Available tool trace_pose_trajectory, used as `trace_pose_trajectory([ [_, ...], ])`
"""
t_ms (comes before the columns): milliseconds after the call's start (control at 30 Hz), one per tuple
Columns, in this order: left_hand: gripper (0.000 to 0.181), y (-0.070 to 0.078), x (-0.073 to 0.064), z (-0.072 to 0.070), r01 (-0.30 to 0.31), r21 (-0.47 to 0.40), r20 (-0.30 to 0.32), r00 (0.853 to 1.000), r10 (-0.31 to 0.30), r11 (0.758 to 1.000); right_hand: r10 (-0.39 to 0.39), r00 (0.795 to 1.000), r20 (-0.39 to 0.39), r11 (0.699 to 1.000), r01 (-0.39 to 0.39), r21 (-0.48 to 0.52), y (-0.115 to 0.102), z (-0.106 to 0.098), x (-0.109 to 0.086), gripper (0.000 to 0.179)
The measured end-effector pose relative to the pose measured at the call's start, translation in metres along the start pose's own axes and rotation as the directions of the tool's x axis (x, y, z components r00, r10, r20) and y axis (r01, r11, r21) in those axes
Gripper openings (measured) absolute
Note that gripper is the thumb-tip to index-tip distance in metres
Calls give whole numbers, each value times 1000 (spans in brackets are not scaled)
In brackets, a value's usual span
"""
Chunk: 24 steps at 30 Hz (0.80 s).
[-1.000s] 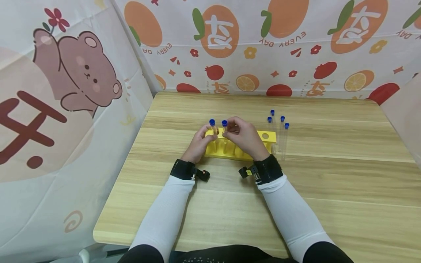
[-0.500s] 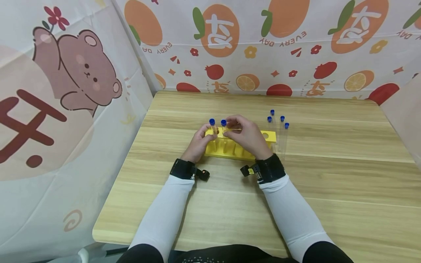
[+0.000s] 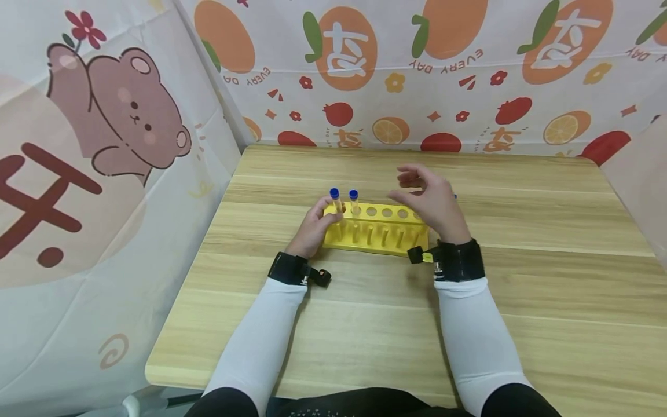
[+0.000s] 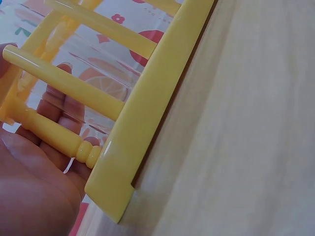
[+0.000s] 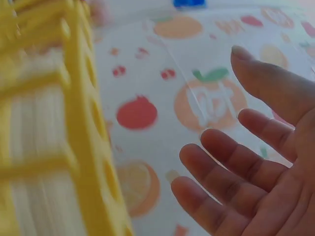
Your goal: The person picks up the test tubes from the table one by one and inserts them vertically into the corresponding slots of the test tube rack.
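Note:
A yellow test tube rack [image 3: 388, 245] stands on the table with a row of round holes along its top. Two clear test tubes with blue caps, the first test tube [image 3: 334, 194] and the second test tube [image 3: 354, 196], stand upright in its leftmost holes. My left hand [image 3: 308, 230] grips the rack's left end; in the left wrist view its fingers [image 4: 66, 110] reach behind the end post. Above the rack's right end, my right hand [image 3: 435, 202] is raised with nothing in it. The right wrist view shows its fingers [image 5: 224, 177] spread apart.
One blue cap [image 3: 455, 196] peeks out just right of my right hand, which hides the other loose tubes. The wooden table [image 3: 547, 260] meets a fruit-printed cloth [image 3: 396, 110] at its back edge.
My right hand has let go of the second test tube, leaving it in the rack, and moved right toward the loose tubes. My left hand stays on the rack.

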<state>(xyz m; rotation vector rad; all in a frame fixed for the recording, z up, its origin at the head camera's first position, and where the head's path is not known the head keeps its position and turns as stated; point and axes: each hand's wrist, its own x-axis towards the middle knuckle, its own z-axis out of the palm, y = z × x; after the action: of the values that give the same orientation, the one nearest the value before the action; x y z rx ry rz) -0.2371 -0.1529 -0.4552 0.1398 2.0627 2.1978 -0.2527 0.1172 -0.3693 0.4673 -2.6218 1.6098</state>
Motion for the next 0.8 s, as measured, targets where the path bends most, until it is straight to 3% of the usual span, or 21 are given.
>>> trace_pose_trajectory([
  [200, 22, -2, 1, -1, 14, 2, -2, 1000, -14, 1000, 127, 987, -101, 989, -133, -60, 23, -30, -1, 57],
  [500, 21, -1, 0, 0, 8, 8, -4, 1000, -8, 1000, 266, 954, -138, 956, -279, -87, 49, -47, 0, 63],
  [800, 21, 1, 0, 0, 14, 4, -1, 1000, -14, 1000, 426, 892, -154, 899, -436, -35, 86, -52, -4, 63],
])
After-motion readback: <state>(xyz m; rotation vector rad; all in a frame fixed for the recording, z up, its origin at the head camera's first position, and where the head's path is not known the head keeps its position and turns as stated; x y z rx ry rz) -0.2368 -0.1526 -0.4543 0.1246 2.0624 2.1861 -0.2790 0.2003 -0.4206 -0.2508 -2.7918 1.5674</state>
